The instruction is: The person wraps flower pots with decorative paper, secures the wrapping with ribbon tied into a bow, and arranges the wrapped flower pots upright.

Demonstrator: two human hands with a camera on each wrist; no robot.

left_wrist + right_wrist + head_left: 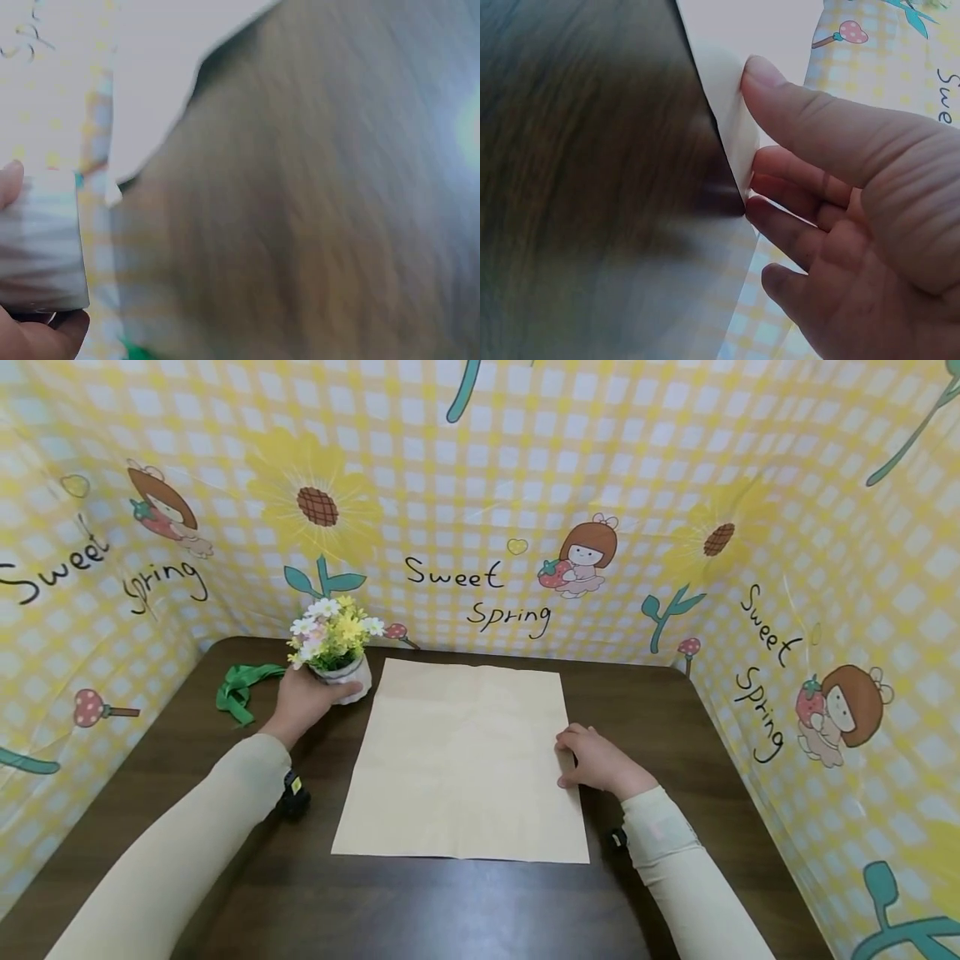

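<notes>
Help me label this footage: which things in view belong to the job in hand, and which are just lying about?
Belonging to the job, it seems:
potted flowers, held by the left hand
paper sheet, right hand at its edge

Apparently just lying about:
green strip, beside the left hand, not held
patterned backdrop, only scenery

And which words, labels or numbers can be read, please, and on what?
"Sweet Spring": checked cloth, back side
"Sweet Spring": cloth, left side
"Sweet Spring": cloth, right side
"Swe", cut off: cloth, right wrist view
Left wrist view: cloth lettering cut off, blurred
Yellow mark on black device: too small
</notes>
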